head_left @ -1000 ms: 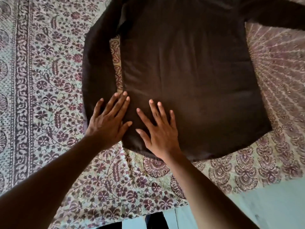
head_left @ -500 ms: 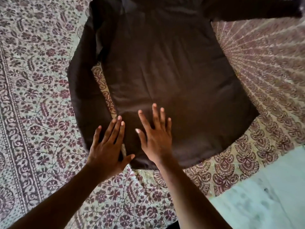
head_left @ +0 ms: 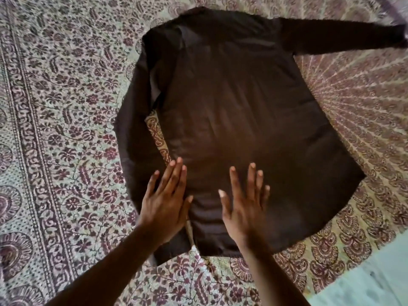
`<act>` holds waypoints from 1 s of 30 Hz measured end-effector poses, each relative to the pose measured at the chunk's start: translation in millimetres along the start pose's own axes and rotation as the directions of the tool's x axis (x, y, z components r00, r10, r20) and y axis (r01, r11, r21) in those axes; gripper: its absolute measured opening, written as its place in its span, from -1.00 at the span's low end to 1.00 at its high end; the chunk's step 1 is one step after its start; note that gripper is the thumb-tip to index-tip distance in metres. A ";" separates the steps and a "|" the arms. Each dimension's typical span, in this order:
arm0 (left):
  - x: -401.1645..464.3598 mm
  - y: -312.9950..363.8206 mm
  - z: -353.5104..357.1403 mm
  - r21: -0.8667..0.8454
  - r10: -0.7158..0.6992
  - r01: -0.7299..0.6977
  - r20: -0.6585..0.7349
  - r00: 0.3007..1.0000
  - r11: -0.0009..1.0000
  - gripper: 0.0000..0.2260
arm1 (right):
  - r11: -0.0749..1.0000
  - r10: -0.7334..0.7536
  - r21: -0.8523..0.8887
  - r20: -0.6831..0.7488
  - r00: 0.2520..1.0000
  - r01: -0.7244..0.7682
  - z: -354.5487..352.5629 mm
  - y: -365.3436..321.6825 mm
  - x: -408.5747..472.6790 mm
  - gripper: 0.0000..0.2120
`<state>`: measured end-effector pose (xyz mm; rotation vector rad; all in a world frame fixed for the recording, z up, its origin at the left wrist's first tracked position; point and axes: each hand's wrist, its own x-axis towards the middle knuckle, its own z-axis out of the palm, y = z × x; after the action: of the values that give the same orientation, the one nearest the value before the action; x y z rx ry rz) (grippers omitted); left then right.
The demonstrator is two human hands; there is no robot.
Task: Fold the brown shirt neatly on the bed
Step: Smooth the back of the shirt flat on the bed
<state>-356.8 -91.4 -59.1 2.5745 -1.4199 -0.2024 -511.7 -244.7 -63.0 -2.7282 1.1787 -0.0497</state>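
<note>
The brown shirt (head_left: 238, 120) lies flat and spread out on the bed, collar end far from me, hem near me. Its left sleeve runs down along the body's left side, with a strip of bedspread showing between them. The right sleeve stretches out toward the top right corner. My left hand (head_left: 165, 202) rests flat, fingers apart, over the lower end of the left sleeve and the shirt's left edge. My right hand (head_left: 245, 204) lies flat with spread fingers on the shirt body near the hem. Neither hand grips the cloth.
The bed is covered with a cream bedspread (head_left: 61, 133) printed with maroon flowers and paisley borders. Its near right edge ends at a pale floor (head_left: 371, 277) in the bottom right corner.
The view has shifted, so the whole shirt now shows, including the collar end and right sleeve. Both hands have stayed flat near the hem, with the right hand slightly further right.
</note>
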 end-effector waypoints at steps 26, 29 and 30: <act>138.5 -111.5 -2.8 0.197 -0.023 0.017 0.025 0.999 0.980 -0.29 | 0.962 -0.274 0.041 0.111 0.955 0.271 49.3 -86.4 130.9 -0.44; 139.5 -117.6 0.5 0.214 -0.080 0.063 0.068 0.995 0.975 -0.20 | 0.999 0.033 -0.035 0.037 0.999 -0.032 47.7 -32.7 114.2 -0.44; 139.1 -115.8 -0.3 0.215 -0.097 0.079 0.071 0.993 0.973 -0.18 | 0.989 0.143 -0.040 0.006 0.990 -0.143 43.3 -12.4 106.3 -0.43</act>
<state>-187.8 -148.8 -89.5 2.8354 -1.4266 -0.1790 -425.6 -307.4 -107.4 -2.6656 1.3830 0.0035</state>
